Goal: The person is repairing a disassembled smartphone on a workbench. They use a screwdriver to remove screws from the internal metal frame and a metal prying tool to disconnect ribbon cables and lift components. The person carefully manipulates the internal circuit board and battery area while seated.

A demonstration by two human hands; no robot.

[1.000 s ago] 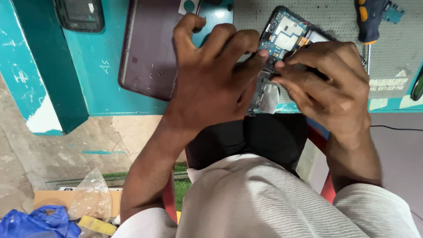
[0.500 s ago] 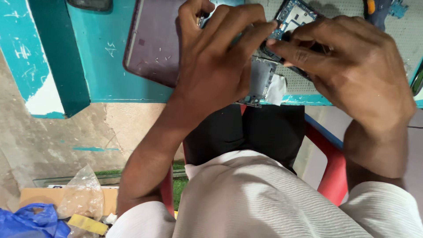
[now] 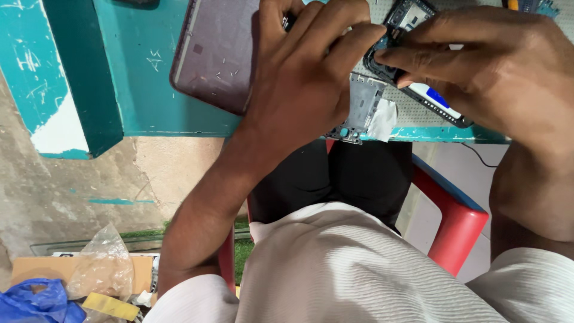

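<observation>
While both hands are working at the table's [image 3: 149,90] near edge, left hand [image 3: 305,78] and right hand [image 3: 496,66] fingers clamping on the phone [image 3: 418,90], grey plate [image 3: 362,107] lying beneath, purple cover [image 3: 218,54] lying beside.

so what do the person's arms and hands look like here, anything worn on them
Both hands are bare: no gloves, rings or watch show on the left hand or the right hand. Both forearms are bare too. Short sleeves of a white ribbed shirt end near the elbows at the bottom edge of the head view. The fingernails are short.
</observation>
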